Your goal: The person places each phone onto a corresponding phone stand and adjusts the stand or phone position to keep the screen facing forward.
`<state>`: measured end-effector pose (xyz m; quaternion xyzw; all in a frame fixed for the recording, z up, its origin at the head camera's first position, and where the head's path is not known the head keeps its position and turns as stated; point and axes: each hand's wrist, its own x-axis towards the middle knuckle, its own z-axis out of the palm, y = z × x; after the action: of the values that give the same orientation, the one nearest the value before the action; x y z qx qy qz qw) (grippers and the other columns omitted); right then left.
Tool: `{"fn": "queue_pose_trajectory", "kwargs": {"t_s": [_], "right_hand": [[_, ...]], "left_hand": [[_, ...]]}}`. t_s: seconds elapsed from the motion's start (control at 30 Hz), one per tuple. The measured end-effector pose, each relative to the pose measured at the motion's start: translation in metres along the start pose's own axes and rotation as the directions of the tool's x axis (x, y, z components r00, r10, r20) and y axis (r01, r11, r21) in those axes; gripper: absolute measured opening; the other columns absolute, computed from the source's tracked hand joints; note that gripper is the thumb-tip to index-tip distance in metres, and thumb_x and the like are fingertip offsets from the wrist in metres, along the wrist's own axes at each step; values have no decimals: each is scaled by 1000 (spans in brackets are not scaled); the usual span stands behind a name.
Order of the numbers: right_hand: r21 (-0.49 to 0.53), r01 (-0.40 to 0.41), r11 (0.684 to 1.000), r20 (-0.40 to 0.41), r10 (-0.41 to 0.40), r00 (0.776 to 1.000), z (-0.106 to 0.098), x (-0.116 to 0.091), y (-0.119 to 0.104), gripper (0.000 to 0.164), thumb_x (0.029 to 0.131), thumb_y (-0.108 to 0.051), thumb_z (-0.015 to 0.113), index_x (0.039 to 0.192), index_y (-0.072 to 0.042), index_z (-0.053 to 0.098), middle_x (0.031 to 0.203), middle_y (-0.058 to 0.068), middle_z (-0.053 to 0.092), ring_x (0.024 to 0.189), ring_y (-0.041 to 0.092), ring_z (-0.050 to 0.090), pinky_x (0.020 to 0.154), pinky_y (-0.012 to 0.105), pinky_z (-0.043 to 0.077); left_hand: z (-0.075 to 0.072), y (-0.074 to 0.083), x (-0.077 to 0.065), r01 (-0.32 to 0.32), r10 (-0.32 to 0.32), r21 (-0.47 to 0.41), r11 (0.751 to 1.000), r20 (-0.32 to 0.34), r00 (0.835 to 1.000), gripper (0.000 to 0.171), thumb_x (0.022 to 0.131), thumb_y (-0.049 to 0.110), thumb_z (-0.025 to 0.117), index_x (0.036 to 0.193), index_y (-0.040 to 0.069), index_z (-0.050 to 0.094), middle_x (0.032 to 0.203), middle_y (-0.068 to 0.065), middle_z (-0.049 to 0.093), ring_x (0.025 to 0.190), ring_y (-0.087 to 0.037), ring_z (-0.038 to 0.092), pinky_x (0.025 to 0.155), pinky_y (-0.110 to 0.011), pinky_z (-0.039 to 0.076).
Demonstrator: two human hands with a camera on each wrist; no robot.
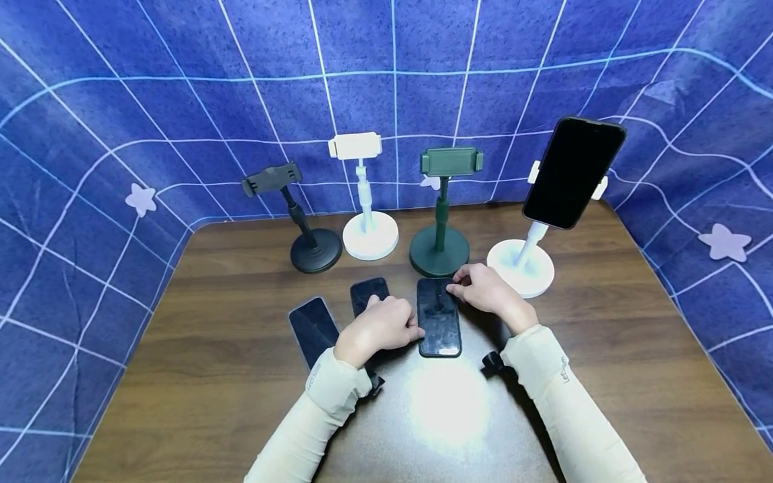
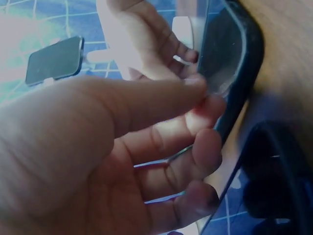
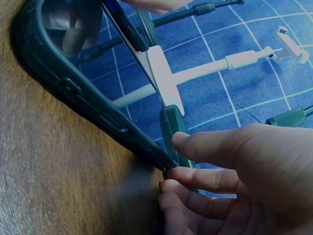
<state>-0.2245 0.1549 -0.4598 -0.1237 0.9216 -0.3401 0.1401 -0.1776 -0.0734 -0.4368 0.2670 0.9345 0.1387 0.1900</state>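
Observation:
A black-cased phone lies face up on the table in front of the green phone stand. My right hand pinches its upper right corner; in the right wrist view the thumb is on top and the index finger at the side edge. My left hand is at the phone's left edge, lower down, and the left wrist view shows its thumb and index fingertip together at that edge. Behind the left hand, a smaller dark phone is partly hidden. Another phone lies farther left, tilted.
At the back stand a black phone stand, a white stand and, on the right, another white stand that holds a large dark phone. A blue gridded cloth surrounds the wooden table.

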Motion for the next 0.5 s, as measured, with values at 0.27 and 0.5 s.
{"fn": "queue_pose_trajectory", "kwargs": {"t_s": [0.27, 0.5], "right_hand": [[-4, -5, 1000, -1, 5, 1000, 1, 1, 1, 26, 95, -27, 63, 103, -3, 64, 73, 3, 64, 65, 16, 58, 68, 36, 49], [-3, 1, 1000, -4, -1, 1000, 0, 1, 1, 24, 95, -27, 63, 101, -3, 64, 73, 3, 64, 66, 17, 58, 68, 36, 48]], "left_hand": [[1, 0, 2, 8, -8, 23, 1000, -4, 1000, 32, 90, 36, 68, 62, 24, 59, 63, 11, 58, 64, -9, 53, 75, -40, 36], [-3, -1, -1, 17, -15, 67, 998, -27, 1000, 25, 97, 24, 58, 74, 24, 67, 70, 11, 60, 70, -11, 56, 78, -42, 41]]}}
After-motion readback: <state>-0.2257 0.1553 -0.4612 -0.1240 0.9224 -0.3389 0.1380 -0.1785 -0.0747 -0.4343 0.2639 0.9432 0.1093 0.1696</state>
